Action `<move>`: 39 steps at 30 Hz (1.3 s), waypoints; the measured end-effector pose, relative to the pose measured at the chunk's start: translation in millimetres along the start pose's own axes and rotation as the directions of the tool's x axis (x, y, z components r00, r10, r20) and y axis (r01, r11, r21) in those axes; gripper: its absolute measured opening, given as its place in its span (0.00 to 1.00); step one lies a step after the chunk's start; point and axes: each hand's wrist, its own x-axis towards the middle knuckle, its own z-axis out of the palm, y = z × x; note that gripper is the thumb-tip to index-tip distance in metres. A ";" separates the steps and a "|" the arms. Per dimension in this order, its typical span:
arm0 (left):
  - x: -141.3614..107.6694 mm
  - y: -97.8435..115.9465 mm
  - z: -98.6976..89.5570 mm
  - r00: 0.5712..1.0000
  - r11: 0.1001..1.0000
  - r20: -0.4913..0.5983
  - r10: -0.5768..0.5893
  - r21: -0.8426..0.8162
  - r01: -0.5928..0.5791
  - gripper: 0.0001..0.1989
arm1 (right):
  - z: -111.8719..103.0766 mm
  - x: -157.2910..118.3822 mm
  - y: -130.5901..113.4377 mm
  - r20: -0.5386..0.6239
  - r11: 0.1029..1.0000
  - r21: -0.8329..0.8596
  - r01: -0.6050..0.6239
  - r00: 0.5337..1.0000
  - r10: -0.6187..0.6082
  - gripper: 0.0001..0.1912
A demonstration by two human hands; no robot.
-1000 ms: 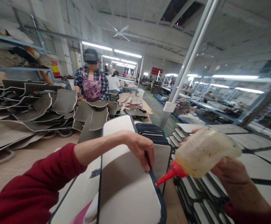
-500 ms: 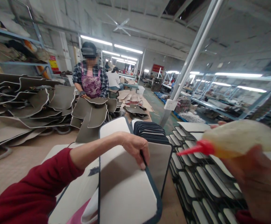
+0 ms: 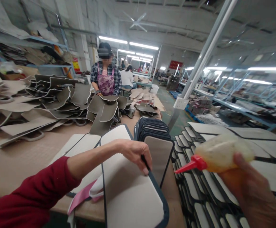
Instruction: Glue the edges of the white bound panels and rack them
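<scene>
My left hand [image 3: 138, 153] pinches the dark edge of a pale panel [image 3: 130, 193] with rounded corners, which stands tilted over the table. In my right hand [image 3: 252, 186] is a squeeze bottle [image 3: 223, 152] of yellowish liquid, its red nozzle pointing left towards the panel. Just behind the held panel stands a row of dark-edged panels [image 3: 153, 129], packed upright. Another pale panel [image 3: 73, 145] lies flat left of the held one, and a pink strip [image 3: 83, 194] with a white band hangs by the panel's left edge.
Grey-brown pieces with pale edges [image 3: 59, 98] are heaped on the brown table [image 3: 40, 152] at the left. Stacks of dark-edged panels [image 3: 199, 190] fill the right. A person in a checked shirt [image 3: 106, 79] stands across the table. A metal post [image 3: 195, 66] rises behind.
The view has shifted so the background sits further right. My right hand and the bottle have moved left, nearer the panel. My left hand keeps its hold on the panel's edge.
</scene>
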 end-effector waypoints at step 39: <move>-35.4 4.3 -50.1 0.985 0.994 0.168 0.031 -0.109 -0.012 0.16 | 85.9 -16.5 41.1 0.172 0.998 -0.033 -0.058 0.983 0.063 0.29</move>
